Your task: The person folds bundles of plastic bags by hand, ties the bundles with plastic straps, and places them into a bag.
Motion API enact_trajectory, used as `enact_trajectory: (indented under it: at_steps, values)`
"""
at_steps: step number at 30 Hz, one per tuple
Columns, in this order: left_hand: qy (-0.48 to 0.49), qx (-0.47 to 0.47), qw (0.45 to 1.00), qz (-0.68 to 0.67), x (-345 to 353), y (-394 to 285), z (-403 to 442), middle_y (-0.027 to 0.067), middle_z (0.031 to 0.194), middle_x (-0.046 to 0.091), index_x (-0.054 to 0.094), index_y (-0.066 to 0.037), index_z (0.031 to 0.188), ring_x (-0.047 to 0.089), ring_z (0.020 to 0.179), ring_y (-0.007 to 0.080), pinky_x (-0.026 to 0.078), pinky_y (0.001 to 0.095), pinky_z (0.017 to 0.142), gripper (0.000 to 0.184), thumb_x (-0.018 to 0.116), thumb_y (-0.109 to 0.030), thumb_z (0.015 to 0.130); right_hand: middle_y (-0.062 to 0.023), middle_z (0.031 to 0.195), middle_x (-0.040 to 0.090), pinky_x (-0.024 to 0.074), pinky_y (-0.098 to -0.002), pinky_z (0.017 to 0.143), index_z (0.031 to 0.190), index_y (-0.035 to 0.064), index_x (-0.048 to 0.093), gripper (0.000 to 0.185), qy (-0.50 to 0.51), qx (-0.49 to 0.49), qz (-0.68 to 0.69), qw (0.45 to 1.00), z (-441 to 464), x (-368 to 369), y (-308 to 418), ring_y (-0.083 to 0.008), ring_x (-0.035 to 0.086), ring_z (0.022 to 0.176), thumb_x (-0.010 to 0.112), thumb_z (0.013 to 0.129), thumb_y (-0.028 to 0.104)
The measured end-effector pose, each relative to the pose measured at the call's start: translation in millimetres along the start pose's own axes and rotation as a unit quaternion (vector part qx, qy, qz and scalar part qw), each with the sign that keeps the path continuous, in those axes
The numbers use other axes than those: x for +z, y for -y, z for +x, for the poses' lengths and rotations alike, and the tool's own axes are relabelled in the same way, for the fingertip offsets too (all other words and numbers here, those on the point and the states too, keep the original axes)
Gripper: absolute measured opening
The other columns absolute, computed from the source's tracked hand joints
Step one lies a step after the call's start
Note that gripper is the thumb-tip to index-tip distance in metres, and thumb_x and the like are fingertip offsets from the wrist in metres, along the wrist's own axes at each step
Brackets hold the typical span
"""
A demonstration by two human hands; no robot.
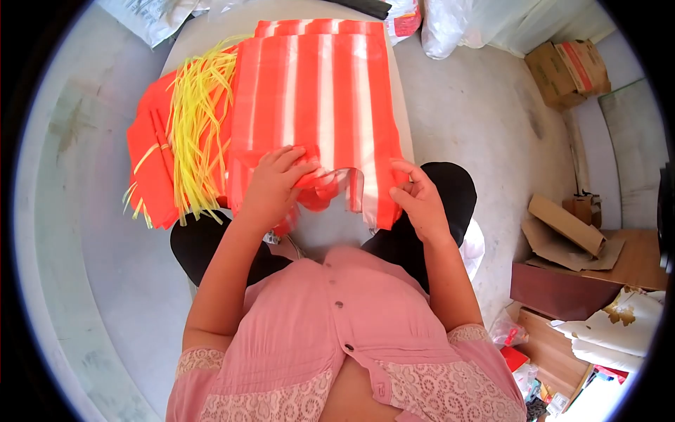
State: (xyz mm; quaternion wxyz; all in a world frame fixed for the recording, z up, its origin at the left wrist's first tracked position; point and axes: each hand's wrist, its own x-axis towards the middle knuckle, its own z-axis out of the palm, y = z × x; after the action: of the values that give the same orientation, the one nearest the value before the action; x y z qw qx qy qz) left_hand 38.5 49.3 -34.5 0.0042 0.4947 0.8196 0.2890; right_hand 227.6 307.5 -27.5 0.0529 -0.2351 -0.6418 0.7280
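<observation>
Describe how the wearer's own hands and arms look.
The left hand and right hand are bare, with no gloves, rings or bracelets visible. The forearms are uncovered too. Short pink sleeves end in pale lace bands.

Bright, diffuse light reached you, with only soft shadows around your left hand (271,186) and right hand (420,200), whose fingers showed distinctly. Glare whitened the pale stripes of the plastic sheets (306,88) toward the far edge of the table (211,32). Near its front edge, your black trousers (200,246) lost most detail. Well beyond the near right corner, a patch (598,397) burned out to white. Your wide lens bowed the floor (123,253) into curves, and black, blue-fringed vignetting closed the picture's corners.
</observation>
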Motion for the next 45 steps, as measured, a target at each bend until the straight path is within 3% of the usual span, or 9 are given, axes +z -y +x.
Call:
enact_trajectory:
  at_steps: [9,10,13,19,24,28,33,36,45]
  values:
    - [-0.012,0.025,0.999,0.035,9.3,9.1,-3.3,0.0094,0.143,0.062,0.071,-0.015,0.129,0.053,0.137,0.0357,0.042,0.0515,0.114,0.055,0.067,0.005,0.079,-0.0016,0.106,0.066,0.0492,-0.025,0.084,0.129,0.0036,0.068,0.035,0.068,-0.047,-0.182,0.98,76.4,47.6,46.9,-0.0089,0.059,0.093,0.059,0.095,0.0]
    - [-0.008,0.022,0.999,0.038,9.5,9.2,-3.7,0.0087,0.143,0.062,0.071,-0.016,0.13,0.053,0.137,0.0359,0.041,0.0523,0.115,0.056,0.067,0.005,0.079,-0.002,0.112,0.067,0.0486,-0.0257,0.087,0.126,0.0023,0.069,0.032,0.091,0.007,-0.195,0.977,82.9,52.6,55.1,-0.0096,0.059,0.099,0.057,0.096,0.0]
    - [0.003,0.014,0.999,0.047,8.6,9.0,-4.2,0.007,0.145,0.062,0.069,-0.017,0.133,0.052,0.139,0.0368,0.04,0.0546,0.116,0.058,0.068,0.003,0.079,-0.0044,0.119,0.069,0.05,-0.0271,0.093,0.129,0.0014,0.068,0.035,0.143,0.003,-0.107,0.984,111.6,55.6,36.4,-0.0125,0.062,0.109,0.052,0.097,-0.002]
    - [0.011,0.003,0.999,0.045,10.1,9.2,-7.2,0.0059,0.148,0.06,0.067,-0.019,0.136,0.05,0.141,0.0385,0.037,0.0588,0.117,0.059,0.068,0.001,0.081,-0.0101,0.135,0.068,0.048,-0.0313,0.109,0.139,0.0009,0.063,0.043,0.192,-0.022,-0.172,0.966,123.6,55.7,28.4,-0.0208,0.058,0.135,0.053,0.097,-0.004]
    - [0.024,0.005,0.998,0.054,5.0,5.9,-5.3,0.0064,0.148,0.06,0.068,-0.018,0.133,0.049,0.142,0.038,0.036,0.0608,0.118,0.055,0.067,0.0,0.082,-0.0082,0.123,0.07,0.0544,-0.0322,0.094,0.142,0.0008,0.061,0.048,0.218,-0.018,-0.221,0.951,118.2,62.0,41.3,-0.0183,0.065,0.112,0.064,0.095,0.001]
    - [0.006,0.018,0.999,0.051,6.0,7.4,-5.0,0.0092,0.132,0.064,0.072,-0.015,0.127,0.052,0.137,0.0374,0.039,0.0593,0.114,0.048,0.068,-0.001,0.081,-0.0074,0.112,0.071,0.055,-0.0327,0.085,0.141,0.0007,0.063,0.05,0.191,-0.049,-0.282,0.939,122.4,72.8,37.5,-0.0171,0.065,0.095,0.071,0.093,0.01]
    - [-0.116,0.026,0.993,0.012,13.1,4.6,-12.5,0.0078,0.102,0.064,0.077,-0.011,0.111,0.063,0.105,0.031,0.053,0.0443,0.092,0.036,0.071,-0.006,0.076,-0.0108,0.11,0.072,0.055,-0.0336,0.088,0.131,-0.0012,0.069,0.042,0.148,-0.106,-0.319,0.93,121.4,84.6,32.7,-0.0191,0.067,0.097,0.073,0.092,0.014]
    - [-0.147,0.048,0.988,0.015,13.4,3.2,-15.2,0.0063,0.095,0.062,0.077,-0.009,0.103,0.062,0.091,0.0281,0.053,0.0385,0.079,0.03,0.07,-0.005,0.074,-0.013,0.111,0.073,0.055,-0.0348,0.09,0.125,-0.0013,0.072,0.038,0.127,-0.15,-0.356,0.913,119.5,87.8,33.1,-0.0224,0.069,0.099,0.072,0.091,0.015]
    - [-0.173,0.064,0.982,0.037,4.7,-5.6,-7.3,0.0079,0.102,0.066,0.076,-0.007,0.098,0.065,0.097,0.0285,0.055,0.0398,0.081,0.026,0.072,-0.004,0.073,-0.0141,0.109,0.073,0.0556,-0.04,0.088,0.118,0.0018,0.075,0.032,0.09,-0.188,-0.485,0.849,108.3,108.2,48.9,-0.0328,0.07,0.101,0.071,0.092,0.021]
